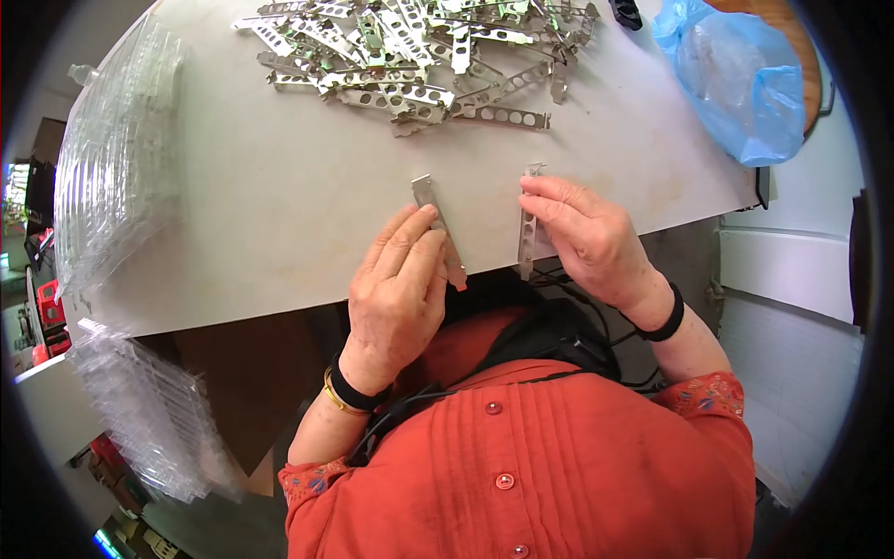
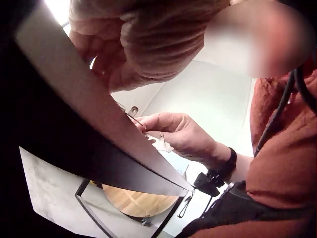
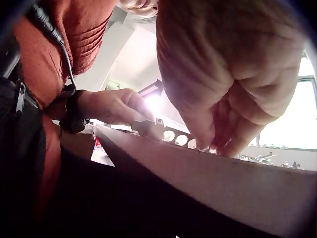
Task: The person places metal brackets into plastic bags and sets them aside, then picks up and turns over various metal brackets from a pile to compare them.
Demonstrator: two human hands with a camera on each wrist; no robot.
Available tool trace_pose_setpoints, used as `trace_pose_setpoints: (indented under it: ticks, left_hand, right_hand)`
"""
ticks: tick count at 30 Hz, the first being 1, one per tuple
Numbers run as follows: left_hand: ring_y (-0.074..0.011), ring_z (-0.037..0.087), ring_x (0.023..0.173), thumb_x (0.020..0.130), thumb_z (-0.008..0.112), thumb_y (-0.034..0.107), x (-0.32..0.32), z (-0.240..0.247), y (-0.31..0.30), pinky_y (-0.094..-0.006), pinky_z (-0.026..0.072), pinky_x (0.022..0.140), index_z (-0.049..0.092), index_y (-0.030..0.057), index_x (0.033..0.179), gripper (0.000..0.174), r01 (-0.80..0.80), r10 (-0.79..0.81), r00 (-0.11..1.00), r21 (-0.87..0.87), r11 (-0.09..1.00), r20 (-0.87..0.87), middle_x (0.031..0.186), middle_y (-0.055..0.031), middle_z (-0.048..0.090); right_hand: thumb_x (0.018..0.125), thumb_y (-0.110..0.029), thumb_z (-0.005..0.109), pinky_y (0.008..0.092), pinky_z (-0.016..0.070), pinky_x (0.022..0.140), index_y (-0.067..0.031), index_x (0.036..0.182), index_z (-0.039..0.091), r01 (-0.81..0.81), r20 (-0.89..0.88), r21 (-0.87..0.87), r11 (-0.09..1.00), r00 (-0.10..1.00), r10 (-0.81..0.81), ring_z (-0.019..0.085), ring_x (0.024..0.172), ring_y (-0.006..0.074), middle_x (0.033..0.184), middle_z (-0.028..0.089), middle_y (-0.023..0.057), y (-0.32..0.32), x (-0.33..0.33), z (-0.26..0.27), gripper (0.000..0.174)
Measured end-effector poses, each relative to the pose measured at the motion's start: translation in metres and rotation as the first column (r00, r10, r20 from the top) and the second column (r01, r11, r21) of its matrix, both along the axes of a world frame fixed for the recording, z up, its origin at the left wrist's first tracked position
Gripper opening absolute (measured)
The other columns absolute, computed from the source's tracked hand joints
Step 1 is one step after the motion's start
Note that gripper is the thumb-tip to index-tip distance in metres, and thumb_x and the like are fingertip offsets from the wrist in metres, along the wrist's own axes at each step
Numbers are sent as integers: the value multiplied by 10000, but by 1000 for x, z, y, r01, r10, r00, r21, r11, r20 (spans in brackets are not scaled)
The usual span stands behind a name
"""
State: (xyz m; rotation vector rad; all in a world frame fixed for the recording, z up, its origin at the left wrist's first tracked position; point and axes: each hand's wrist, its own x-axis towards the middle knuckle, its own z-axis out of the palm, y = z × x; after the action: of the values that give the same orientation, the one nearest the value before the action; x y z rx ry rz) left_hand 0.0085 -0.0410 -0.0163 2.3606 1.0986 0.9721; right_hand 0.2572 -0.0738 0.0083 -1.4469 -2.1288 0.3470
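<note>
In the head view, my left hand (image 1: 396, 289) holds a slim metal slot bracket (image 1: 424, 191), its fingers lying along the middle and the thumb hidden beneath. The bracket slants near the table's front edge. To its right, my right hand (image 1: 596, 238) pinches a second slot bracket (image 1: 527, 244) with a row of round holes, close to its upper end. This one points toward the body, its lower end at the table edge. The right wrist view shows the holed bracket (image 3: 181, 140) standing low over the tabletop beside the fingers.
A heap of similar metal brackets (image 1: 400, 65) spreads over the back of the white table (image 1: 279, 205). Stacked clear plastic trays (image 1: 116, 158) stand at the left, with more trays (image 1: 158, 410) below the edge. A blue plastic bag (image 1: 736, 84) sits at the back right.
</note>
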Motion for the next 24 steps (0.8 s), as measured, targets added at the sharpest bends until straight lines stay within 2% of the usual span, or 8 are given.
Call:
trace_pose_setpoints:
  ticks: [3,7,11,14,16,19,21,24]
  left_hand:
    - [-361,646,1112,860,656,-27,3,2,1,-409,538,901,676,-3,995,139,-2,2,1000,-1,1000,-1,1153,-167,680]
    - [-361,646,1111,856,659,-31,5,1,3,-407,533,910,674,-4,990,138,-3,3,1000,0,1000,-5,1160,-168,680]
    - [-364,644,1115,858,654,-39,8,-5,6,-405,527,921,673,-11,990,136,0,0,1000,-21,1000,27,1157,-173,680]
    - [-344,657,1081,871,638,-58,10,-5,7,-383,544,880,662,-19,1014,150,3,-3,999,-2,1000,48,1178,-186,666]
    - [-303,672,1032,884,615,-78,11,-5,4,-352,560,807,648,-26,1040,168,-41,56,990,-116,992,131,1203,-201,645]
    - [-267,679,986,888,595,-97,4,-5,-1,-333,563,758,634,-32,1037,168,-60,100,975,-198,978,200,1219,-205,631]
    - [-261,680,976,882,596,-100,-2,-7,-2,-331,565,761,633,-34,1019,158,-66,93,981,-160,985,167,1220,-203,630]
    - [-251,682,956,867,605,-100,-11,-8,-7,-325,570,766,631,-34,988,141,-67,81,991,-130,989,106,1227,-199,628]
  right_hand:
    - [761,95,626,383,552,879,-5,1060,683,-22,49,85,996,999,18,640,1082,315,1162,659,135,0,3,1,320]
    - [753,93,640,372,552,859,-22,1034,702,29,44,70,997,999,-33,640,1035,307,1123,656,119,-5,9,6,309]
    - [762,90,660,364,543,865,-44,1050,711,100,-49,21,995,994,-98,636,1017,301,1109,653,108,-6,14,-4,321]
    - [787,86,657,366,540,876,-50,1105,692,115,-84,22,993,990,-113,637,1047,303,1150,656,121,-3,8,-3,347]
    - [804,83,651,368,539,879,-52,1132,680,124,-99,39,992,988,-119,638,1060,304,1171,656,130,-3,7,-3,356]
    - [826,73,641,369,534,890,-57,1167,659,168,-127,-1,986,978,-167,637,1083,304,1202,653,143,-8,12,-4,366]
    - [846,63,634,362,530,890,-57,1161,661,198,-178,-64,978,962,-207,637,1078,306,1191,654,144,-12,16,-1,338]
    - [853,53,639,351,535,869,-59,1153,665,171,-182,-59,984,967,-179,645,1052,298,1184,656,136,-13,18,2,321]
